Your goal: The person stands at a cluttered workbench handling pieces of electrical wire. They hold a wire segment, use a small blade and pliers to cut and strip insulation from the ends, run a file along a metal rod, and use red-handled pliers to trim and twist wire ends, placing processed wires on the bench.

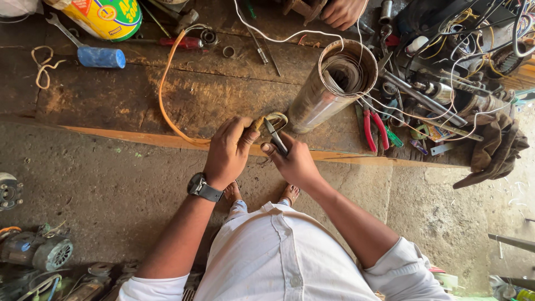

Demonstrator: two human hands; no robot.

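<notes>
The left hand (229,149), with 1 dark wristwatch (202,187) on its wrist, is clenched around the end of 1 long orange cable (163,95) at the middle of the frame, on the front edge of the worn wooden counter (111,100). The right hand (294,161), touching it, grips 1 small dark-bladed cutting tool (275,137), its tip at the cable's yellowish frayed end (274,118). Just upper right lies 1 steel cylindrical motor casing (329,89) with windings visible inside, white wires trailing over it. Right of that rests 1 pair of red-handled pliers (374,127) among tangled tools. At the upper left lie 1 blue cylinder (101,57) and 1 steel spanner (62,29). Another person's hand (341,12) shows at the top edge.
</notes>
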